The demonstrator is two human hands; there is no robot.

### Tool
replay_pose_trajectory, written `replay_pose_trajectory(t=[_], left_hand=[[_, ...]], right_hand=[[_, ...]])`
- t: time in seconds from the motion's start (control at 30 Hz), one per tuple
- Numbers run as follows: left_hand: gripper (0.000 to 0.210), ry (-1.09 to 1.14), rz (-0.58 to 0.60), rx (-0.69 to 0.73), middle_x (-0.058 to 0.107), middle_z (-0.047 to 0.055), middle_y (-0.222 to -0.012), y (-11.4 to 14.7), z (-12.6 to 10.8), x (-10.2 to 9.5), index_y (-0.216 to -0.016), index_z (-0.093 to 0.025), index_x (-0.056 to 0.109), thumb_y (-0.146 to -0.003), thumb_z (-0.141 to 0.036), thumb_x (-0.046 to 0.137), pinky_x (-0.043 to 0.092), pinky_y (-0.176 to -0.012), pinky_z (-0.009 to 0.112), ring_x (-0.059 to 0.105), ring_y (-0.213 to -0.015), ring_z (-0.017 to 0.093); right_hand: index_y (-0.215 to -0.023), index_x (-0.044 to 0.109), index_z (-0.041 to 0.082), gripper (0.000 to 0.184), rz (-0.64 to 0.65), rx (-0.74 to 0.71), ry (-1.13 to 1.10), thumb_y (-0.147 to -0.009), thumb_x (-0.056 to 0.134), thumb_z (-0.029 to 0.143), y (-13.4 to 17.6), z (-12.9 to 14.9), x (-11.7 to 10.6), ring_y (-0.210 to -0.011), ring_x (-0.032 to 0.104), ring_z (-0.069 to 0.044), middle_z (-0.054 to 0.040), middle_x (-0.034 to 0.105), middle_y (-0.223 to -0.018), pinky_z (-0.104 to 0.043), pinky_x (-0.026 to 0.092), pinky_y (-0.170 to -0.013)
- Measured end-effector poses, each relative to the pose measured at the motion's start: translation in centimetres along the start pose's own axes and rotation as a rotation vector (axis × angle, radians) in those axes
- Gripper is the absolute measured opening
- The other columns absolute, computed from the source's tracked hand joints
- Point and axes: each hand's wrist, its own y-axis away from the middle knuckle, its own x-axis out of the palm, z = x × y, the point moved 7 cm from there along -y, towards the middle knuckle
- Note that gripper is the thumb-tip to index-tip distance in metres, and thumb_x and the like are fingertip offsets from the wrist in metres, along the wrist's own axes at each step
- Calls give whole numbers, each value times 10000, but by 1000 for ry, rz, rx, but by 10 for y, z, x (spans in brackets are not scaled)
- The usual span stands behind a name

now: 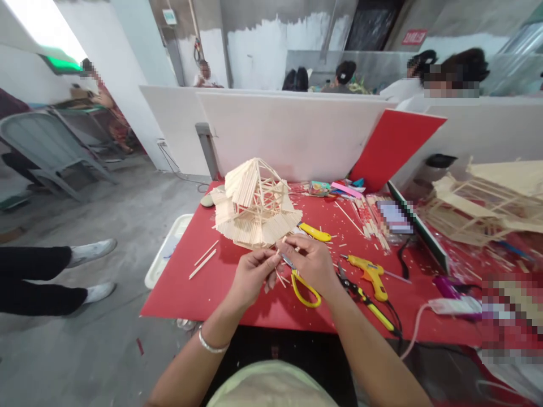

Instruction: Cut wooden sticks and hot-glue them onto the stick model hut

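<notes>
My left hand (255, 272) is closed in a pinch, its fingertips meeting those of my right hand (309, 261) over the table. Between them is a small piece of pale wooden stick (278, 252), mostly covered by the fingers. Scissors with yellow handles (306, 291) lie just under my right hand; whether it touches them I cannot tell. Right behind both hands stands a model pavilion (258, 206) built of thin wooden sticks, its roof partly covered and partly bare frame. Short stick offcuts (280, 278) lie below the fingers.
On the red tabletop (190, 299) are two loose sticks (202, 264), a yellow utility knife (314, 232), a yellow glue gun (369, 274), pliers (350, 285) and a phone (395, 217). White partition boards (288, 133) rise behind. Another stick model (470, 209) stands at right. A person's legs (42, 277) show at left.
</notes>
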Motion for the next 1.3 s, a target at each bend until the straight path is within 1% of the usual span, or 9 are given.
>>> replay_pose_trajectory(t=[0.1,0.27,0.37,0.47,0.53,0.6,0.87,1.07,1.3], left_hand=[[282,228,-54,0,665,8,-677,-17,-33,-3,-782,-120,657,-756,-360,802,298,-322,140,447,-377,18],[239,558,-50,-66,606,-30,-661,-47,-64,-1,-816,-109,635,-706,-200,827,237,-317,91,397,-391,-17],[161,647,-87,-87,574,-36,-635,-58,-70,-4,-803,-105,615,-764,-145,766,231,-318,85,385,-389,-18],[140,688,-122,-93,558,-31,-620,-64,-72,-7,-749,-105,584,-812,-120,708,226,-316,88,372,-382,-17],[134,708,-131,-93,554,-31,-620,-67,-71,-9,-747,-107,581,-823,-113,691,224,-316,90,373,-382,-16],[120,716,-133,-87,551,-33,-618,-70,-71,-10,-761,-107,589,-817,-112,695,222,-319,92,378,-385,-15],[163,576,-128,-36,565,-40,-614,-72,-79,-16,-770,-104,618,-742,-189,755,216,-323,122,372,-382,-7],[192,482,-118,-89,566,-42,-594,-73,-83,-21,-791,-113,636,-723,-246,757,228,-322,150,417,-389,20],[214,445,-118,-48,592,-29,-614,-78,-85,-32,-797,-121,641,-738,-306,731,273,-337,153,415,-391,25]], right_hand=[[-862,746,201,259,-46,-75,29,-894,635,432,-36,23,2,-705,618,-134,0,703,-792,-250,486,-660],[-1162,656,238,367,-194,-165,103,-843,681,417,-79,40,6,-635,555,-106,-41,717,-1054,-291,500,-665],[-1089,611,235,339,-214,-140,78,-819,703,420,-97,37,10,-577,508,-82,-52,700,-1113,-293,492,-625],[-997,578,230,313,-176,-124,58,-781,733,395,-111,32,15,-710,602,-127,-52,700,-1055,-297,503,-647],[-955,562,227,306,-132,-103,43,-752,749,361,-121,28,19,-842,649,-171,-47,700,-994,-301,515,-668],[-927,554,224,303,-93,-65,21,-732,756,337,-128,24,23,-873,661,-186,-40,699,-943,-299,523,-661],[-964,528,220,429,28,75,-139,-676,797,390,-142,22,32,-611,602,-134,-12,679,-801,-239,464,-423],[-957,537,214,433,40,71,-133,-667,808,385,-146,25,34,-575,578,-121,8,643,-741,-246,472,-418],[-972,540,213,473,24,66,-153,-644,829,395,-146,26,35,-605,585,-132,0,634,-758,-253,464,-430]])
